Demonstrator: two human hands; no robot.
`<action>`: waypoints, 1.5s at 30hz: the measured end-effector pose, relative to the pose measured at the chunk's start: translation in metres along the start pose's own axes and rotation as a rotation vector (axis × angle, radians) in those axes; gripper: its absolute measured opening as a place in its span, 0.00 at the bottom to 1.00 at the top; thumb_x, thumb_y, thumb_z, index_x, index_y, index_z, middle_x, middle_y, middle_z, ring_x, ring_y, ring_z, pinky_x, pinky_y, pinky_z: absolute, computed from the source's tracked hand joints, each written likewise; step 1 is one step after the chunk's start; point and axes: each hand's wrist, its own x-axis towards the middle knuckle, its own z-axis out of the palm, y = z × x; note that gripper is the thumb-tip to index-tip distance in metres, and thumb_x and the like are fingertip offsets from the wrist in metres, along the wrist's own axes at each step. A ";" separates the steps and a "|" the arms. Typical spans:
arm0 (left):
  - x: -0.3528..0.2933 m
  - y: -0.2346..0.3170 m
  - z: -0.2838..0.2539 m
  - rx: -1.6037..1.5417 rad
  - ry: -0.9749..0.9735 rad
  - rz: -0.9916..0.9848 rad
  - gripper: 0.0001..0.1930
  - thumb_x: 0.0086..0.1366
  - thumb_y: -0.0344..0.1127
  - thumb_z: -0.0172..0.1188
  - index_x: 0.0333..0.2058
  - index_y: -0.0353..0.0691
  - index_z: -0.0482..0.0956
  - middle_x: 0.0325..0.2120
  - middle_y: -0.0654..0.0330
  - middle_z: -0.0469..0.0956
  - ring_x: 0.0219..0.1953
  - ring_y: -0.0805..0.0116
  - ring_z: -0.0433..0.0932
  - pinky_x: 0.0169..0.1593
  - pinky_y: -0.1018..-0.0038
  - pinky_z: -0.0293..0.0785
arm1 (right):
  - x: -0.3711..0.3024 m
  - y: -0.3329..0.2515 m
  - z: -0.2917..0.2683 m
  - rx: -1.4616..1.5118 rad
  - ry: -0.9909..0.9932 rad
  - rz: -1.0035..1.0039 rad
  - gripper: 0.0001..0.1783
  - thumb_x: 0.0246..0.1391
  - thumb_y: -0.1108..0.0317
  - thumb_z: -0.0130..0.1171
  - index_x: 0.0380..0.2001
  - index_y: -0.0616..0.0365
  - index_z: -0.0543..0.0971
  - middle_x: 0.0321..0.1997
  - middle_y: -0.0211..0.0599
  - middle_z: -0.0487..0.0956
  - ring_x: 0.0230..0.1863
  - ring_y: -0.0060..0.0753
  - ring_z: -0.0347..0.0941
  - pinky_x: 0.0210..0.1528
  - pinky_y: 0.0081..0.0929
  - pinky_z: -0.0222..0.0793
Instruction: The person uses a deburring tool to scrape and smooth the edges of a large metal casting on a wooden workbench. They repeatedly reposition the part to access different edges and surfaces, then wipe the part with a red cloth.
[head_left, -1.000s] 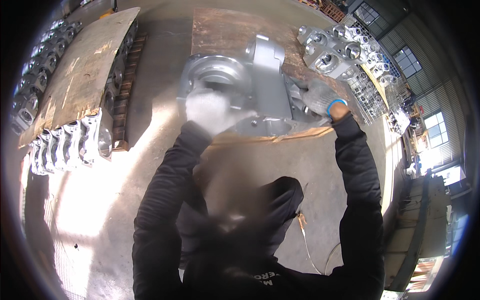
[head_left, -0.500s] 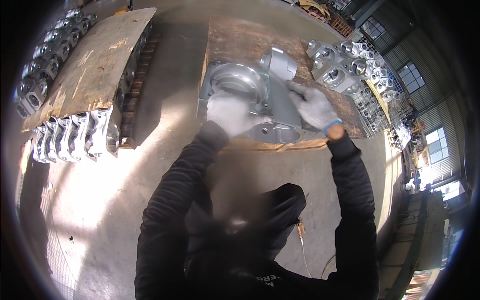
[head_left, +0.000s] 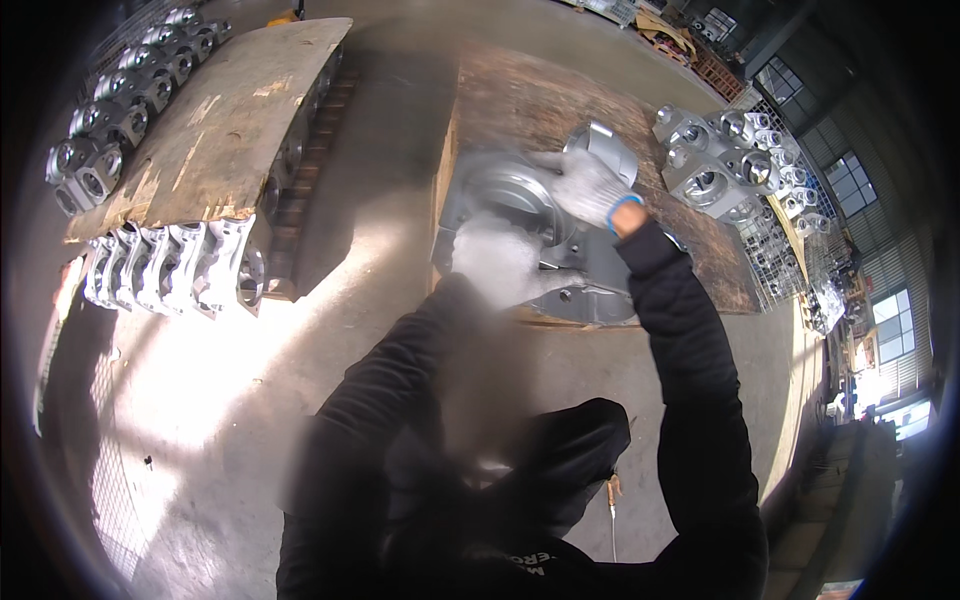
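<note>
A large grey metal casting with a round recessed opening lies on a worn wooden board. My left hand, in a white glove, is over its near left part. One digit stretches right across the metal; the other fingers are blurred, and whether they grip anything is hidden. My right hand, gloved, with a blue band at the wrist, reaches over the casting's far right side. Its fingers extend left beside the opening, holding nothing visible. Just beyond this hand stands a short cylindrical metal part.
The wooden board extends away from me beneath the castings. More silver castings stand at the right. On the left, a plywood sheet covers a stack of castings. An orange-handled tool with a hose lies near my knee.
My right hand has moved left and away from me, from the casting's right side toward the round opening. My left hand stays over the near left part. The whole view has shifted slightly.
</note>
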 end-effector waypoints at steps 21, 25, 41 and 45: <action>-0.007 0.001 -0.002 0.139 -0.132 -0.094 0.39 0.59 0.79 0.62 0.34 0.41 0.91 0.32 0.53 0.87 0.39 0.52 0.86 0.49 0.58 0.81 | 0.023 -0.051 -0.045 0.076 -0.261 0.431 0.26 0.70 0.56 0.60 0.67 0.52 0.81 0.53 0.47 0.89 0.45 0.39 0.87 0.47 0.31 0.82; -0.008 0.004 -0.007 0.103 -0.051 -0.034 0.38 0.57 0.77 0.64 0.32 0.40 0.91 0.31 0.52 0.87 0.38 0.50 0.86 0.50 0.58 0.81 | 0.028 -0.068 -0.041 0.312 -0.230 0.190 0.28 0.73 0.56 0.56 0.72 0.53 0.77 0.21 0.22 0.77 0.18 0.15 0.70 0.22 0.20 0.67; -0.008 -0.003 -0.004 0.180 -0.034 0.005 0.36 0.58 0.75 0.65 0.29 0.40 0.89 0.28 0.52 0.85 0.33 0.51 0.84 0.45 0.59 0.80 | 0.077 -0.091 -0.038 -0.103 -0.315 -0.263 0.23 0.65 0.59 0.58 0.58 0.57 0.85 0.51 0.54 0.87 0.49 0.50 0.86 0.56 0.38 0.78; -0.003 -0.004 -0.007 0.134 -0.188 -0.007 0.36 0.59 0.73 0.66 0.39 0.39 0.89 0.32 0.53 0.85 0.35 0.53 0.85 0.45 0.58 0.80 | 0.068 -0.100 -0.033 -0.216 -0.299 -0.237 0.22 0.63 0.58 0.61 0.57 0.51 0.86 0.48 0.55 0.87 0.46 0.56 0.85 0.54 0.43 0.79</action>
